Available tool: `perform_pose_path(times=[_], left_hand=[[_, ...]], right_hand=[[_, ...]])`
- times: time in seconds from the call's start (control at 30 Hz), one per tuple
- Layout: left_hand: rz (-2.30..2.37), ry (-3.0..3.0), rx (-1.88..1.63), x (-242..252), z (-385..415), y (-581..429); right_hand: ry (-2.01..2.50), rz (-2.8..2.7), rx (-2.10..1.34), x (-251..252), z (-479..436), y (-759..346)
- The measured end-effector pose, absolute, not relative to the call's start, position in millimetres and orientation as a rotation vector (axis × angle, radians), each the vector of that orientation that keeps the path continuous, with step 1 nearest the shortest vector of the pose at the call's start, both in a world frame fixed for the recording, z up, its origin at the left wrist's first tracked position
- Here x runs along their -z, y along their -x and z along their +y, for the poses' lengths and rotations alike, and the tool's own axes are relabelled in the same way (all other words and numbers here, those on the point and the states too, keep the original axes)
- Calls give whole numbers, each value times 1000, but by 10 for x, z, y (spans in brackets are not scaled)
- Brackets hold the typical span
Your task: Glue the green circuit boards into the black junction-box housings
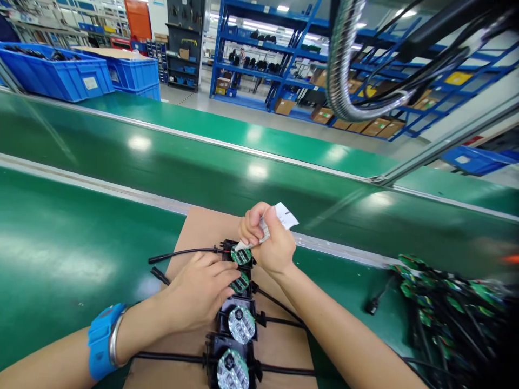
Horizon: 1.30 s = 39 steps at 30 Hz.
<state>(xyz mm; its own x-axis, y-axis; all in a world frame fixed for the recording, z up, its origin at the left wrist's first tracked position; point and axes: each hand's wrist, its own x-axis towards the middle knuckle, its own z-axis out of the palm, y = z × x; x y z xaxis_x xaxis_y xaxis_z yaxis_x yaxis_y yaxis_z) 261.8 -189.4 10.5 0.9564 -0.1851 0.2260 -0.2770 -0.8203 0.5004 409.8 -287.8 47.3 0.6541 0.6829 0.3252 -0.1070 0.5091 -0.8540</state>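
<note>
A column of black housings (pixel 221 317) with round circuit boards runs down a brown cardboard sheet (pixel 279 346). My right hand (pixel 273 246) is closed around a white squeeze tube (pixel 285 216) with print on it. The tube's narrow tip points down at the farthest green circuit board (pixel 242 256), and I cannot tell if it touches. My left hand (pixel 203 286) lies across the housings with fingers stretched out, its fingertips at the second green board (pixel 240 282). Closer to me are two boards with pale, shiny faces, the third board (pixel 241 324) and the nearest board (pixel 232 370).
Black cables (pixel 174 356) stick out from both sides of the housings. On the right lies a tangled pile of boards and cables (pixel 450 308). A conveyor belt (pixel 211 162) crosses beyond the worktop. Blue bins (pixel 60 75) stand far left; a metal flexible hose (pixel 338 65) hangs overhead.
</note>
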Motion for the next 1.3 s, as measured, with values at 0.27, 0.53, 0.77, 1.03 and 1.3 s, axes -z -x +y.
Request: perform_pose_path(times=[0.27,0.53,0.77,1.03,1.3], left_hand=[[-353,-2662,-262,-119,-1920,-2622],[-365,-2677,-254,-115,-1927,-2616],[-359,-2692,-249,-117,-1927,-2614],[-372,-2675,-221,-96,-1920,-2614],[-357,-2656,-208,-116,-1920,-2618]], right_hand=[[987,-707,-565,-402,-2816,-4076],[990,-721,-550,-394,-2834,-4071],[989,-704,-560,-403,-2948,-4011],[1026,-709,-564,-394,-3047,-3972],[1064,-676,-489,-392,-3097,-4063]])
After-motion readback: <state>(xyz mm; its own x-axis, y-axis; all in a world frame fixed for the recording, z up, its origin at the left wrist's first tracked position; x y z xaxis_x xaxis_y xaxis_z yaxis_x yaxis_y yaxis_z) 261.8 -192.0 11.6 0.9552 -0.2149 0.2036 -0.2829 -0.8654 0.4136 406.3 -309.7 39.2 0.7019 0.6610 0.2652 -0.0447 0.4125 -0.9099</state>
